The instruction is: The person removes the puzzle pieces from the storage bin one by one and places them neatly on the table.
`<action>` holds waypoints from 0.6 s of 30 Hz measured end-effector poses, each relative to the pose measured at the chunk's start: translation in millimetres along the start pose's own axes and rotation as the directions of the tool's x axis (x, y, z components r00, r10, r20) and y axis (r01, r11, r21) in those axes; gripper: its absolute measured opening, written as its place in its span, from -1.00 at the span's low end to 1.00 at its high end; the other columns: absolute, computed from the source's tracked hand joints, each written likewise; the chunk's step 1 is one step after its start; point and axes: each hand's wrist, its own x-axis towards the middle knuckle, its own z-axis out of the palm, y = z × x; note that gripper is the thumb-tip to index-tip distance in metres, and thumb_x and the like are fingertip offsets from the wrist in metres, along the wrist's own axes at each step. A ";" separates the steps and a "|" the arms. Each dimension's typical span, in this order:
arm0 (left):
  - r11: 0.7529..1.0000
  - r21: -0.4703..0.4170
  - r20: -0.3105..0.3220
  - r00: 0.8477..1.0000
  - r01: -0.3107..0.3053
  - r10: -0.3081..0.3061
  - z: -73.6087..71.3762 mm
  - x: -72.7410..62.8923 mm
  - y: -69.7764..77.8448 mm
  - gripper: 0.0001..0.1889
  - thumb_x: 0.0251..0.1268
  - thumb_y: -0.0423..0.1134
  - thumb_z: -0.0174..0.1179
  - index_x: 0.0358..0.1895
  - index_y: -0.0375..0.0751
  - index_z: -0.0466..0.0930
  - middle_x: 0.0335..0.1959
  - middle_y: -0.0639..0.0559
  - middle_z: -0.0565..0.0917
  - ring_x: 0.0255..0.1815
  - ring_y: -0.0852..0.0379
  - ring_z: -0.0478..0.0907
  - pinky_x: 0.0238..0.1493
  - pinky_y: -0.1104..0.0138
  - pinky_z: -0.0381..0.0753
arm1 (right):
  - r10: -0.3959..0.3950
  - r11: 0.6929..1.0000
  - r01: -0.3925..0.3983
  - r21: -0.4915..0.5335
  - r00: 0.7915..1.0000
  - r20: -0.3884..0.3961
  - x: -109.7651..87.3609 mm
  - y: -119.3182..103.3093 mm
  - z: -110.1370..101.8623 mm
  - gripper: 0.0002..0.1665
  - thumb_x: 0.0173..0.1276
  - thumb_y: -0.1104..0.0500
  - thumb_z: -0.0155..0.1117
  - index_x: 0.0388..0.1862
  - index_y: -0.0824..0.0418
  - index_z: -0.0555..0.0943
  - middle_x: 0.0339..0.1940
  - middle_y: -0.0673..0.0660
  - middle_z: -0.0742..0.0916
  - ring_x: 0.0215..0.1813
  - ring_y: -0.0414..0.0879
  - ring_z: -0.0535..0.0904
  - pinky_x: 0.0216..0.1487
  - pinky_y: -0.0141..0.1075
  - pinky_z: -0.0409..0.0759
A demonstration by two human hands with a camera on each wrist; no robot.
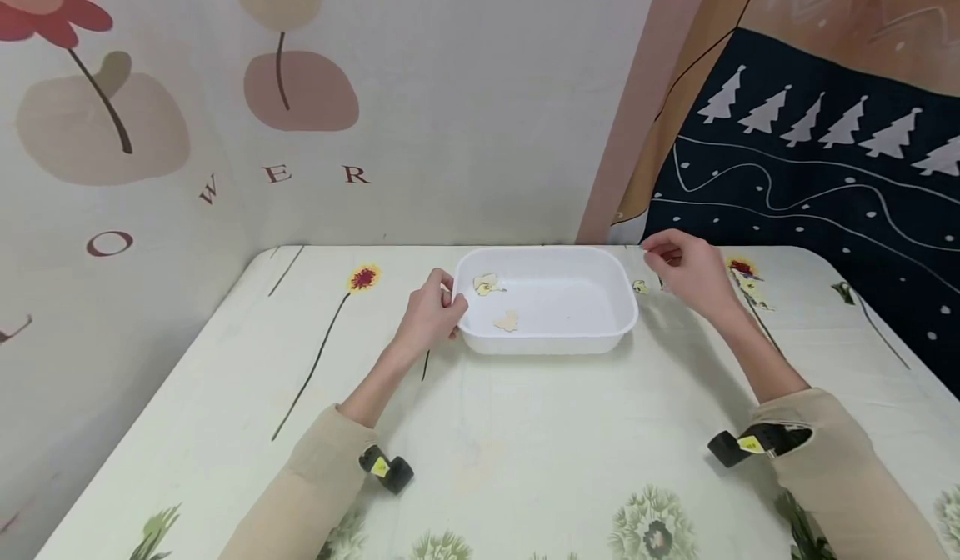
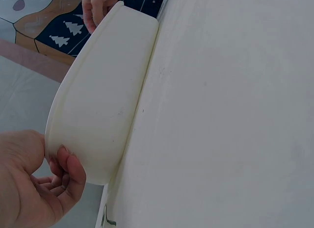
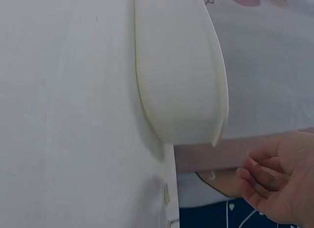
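A white plastic basin (image 1: 551, 344) stands near the far edge of the table. My left hand (image 1: 433, 310) grips its left rim; in the left wrist view curled fingers (image 2: 72, 176) lie against the outside wall, and the thumb's tip is hidden behind the rim. Inside lie a small pale yellow piece with dark outlines (image 1: 487, 283) and a plain cream piece (image 1: 507, 321). To the right of the basin, my right hand (image 1: 686, 272) hovers apart from it. Its fingers are loosely bent, and nothing shows between them in the right wrist view.
A small yellowish patch (image 1: 640, 287) is beside the basin's right end; whether it is loose or printed cannot be told. The tablecloth (image 1: 525, 427) bears printed flowers. Behind the table hang a pale patterned cloth (image 1: 465, 127) and a dark cloth with trees (image 1: 810, 177).
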 end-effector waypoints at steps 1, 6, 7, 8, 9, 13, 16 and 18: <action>1.000 0.000 -0.001 1.000 -0.003 0.003 -0.1 0.1 -0.2 -0.74 0.46 -0.30 0.06 0.10 -0.33 0.35 -0.45 -0.04 0.42 -0.56 0.09 0.53 -0.52 0.37 0.53 | -0.008 1.000 0.008 0.012 1.000 0.005 0.8 -3.1 3.1 -0.77 0.49 0.31 0.15 0.02 0.40 0.61 -0.10 0.35 0.70 -0.11 0.14 0.60 -0.23 -0.67 0.41; 1.000 -0.004 -0.002 1.000 -0.011 0.011 -0.5 -0.5 -0.4 -0.74 0.46 -0.31 0.06 0.10 -0.34 0.35 -0.47 -0.03 0.40 -0.57 0.09 0.53 -0.52 0.36 0.53 | -0.021 0.998 0.018 0.054 0.998 0.057 4.5 -14.3 20.5 -0.77 0.48 0.34 0.18 0.04 0.41 0.61 -0.08 0.34 0.69 -0.10 0.13 0.60 -0.19 -0.66 0.42; 1.000 -0.005 -0.002 1.000 -0.012 0.012 -0.5 -0.6 -0.4 -0.73 0.46 -0.31 0.06 0.10 -0.35 0.35 -0.47 -0.03 0.40 -0.58 0.09 0.53 -0.52 0.36 0.53 | -0.023 0.998 0.019 0.059 0.998 0.065 5.0 -15.8 24.3 -0.77 0.48 0.34 0.18 0.04 0.41 0.61 -0.09 0.34 0.70 -0.10 0.13 0.60 -0.19 -0.64 0.43; 1.000 -0.006 -0.002 1.000 -0.012 0.012 -0.5 -0.8 -0.3 -0.74 0.47 -0.31 0.06 0.10 -0.35 0.35 -0.47 -0.03 0.40 -0.58 0.09 0.53 -0.52 0.36 0.53 | -0.027 0.998 0.023 0.064 0.997 0.072 5.5 -17.4 27.9 -0.76 0.47 0.34 0.18 0.05 0.41 0.61 -0.09 0.33 0.70 -0.09 0.12 0.60 -0.18 -0.63 0.44; 1.000 -0.007 -0.002 1.000 -0.011 0.011 -0.5 -0.8 -0.2 -0.74 0.47 -0.31 0.06 0.10 -0.35 0.35 -0.47 -0.03 0.40 -0.58 0.09 0.53 -0.52 0.36 0.53 | -0.032 0.997 0.027 0.066 0.997 0.076 5.8 -19.0 31.7 -0.76 0.47 0.34 0.19 0.05 0.40 0.61 -0.09 0.32 0.70 -0.10 0.12 0.60 -0.17 -0.60 0.45; 1.000 -0.007 0.002 1.000 0.000 0.000 -0.4 -0.8 -0.1 -0.73 0.47 -0.30 0.06 0.11 -0.35 0.35 -0.46 -0.04 0.40 -0.56 0.09 0.53 -0.50 0.37 0.53 | -0.073 0.994 0.064 0.089 0.993 0.094 8.2 -24.9 46.4 -0.78 0.44 0.36 0.21 0.01 0.40 0.63 -0.13 0.30 0.72 -0.11 0.11 0.62 -0.14 -0.50 0.49; 1.000 -0.006 0.004 1.000 0.005 -0.005 -0.5 -0.7 0.1 -0.72 0.47 -0.30 0.06 0.13 -0.35 0.35 -0.45 -0.04 0.40 -0.56 0.08 0.53 -0.50 0.37 0.54 | -0.104 0.990 0.091 0.110 0.988 0.118 10.2 -30.4 57.2 -0.79 0.42 0.36 0.23 -0.01 0.40 0.63 -0.15 0.28 0.73 -0.12 0.09 0.63 -0.12 -0.44 0.52; 1.000 -0.007 0.003 1.000 0.006 -0.006 -0.4 -0.4 0.1 -0.71 0.47 -0.30 0.07 0.13 -0.35 0.35 -0.45 -0.05 0.41 -0.56 0.08 0.53 -0.49 0.37 0.55 | -0.119 0.987 0.102 0.123 0.983 0.137 11.4 -33.8 64.4 -0.79 0.42 0.36 0.24 -0.01 0.40 0.64 -0.16 0.26 0.73 -0.13 0.07 0.63 -0.10 -0.40 0.55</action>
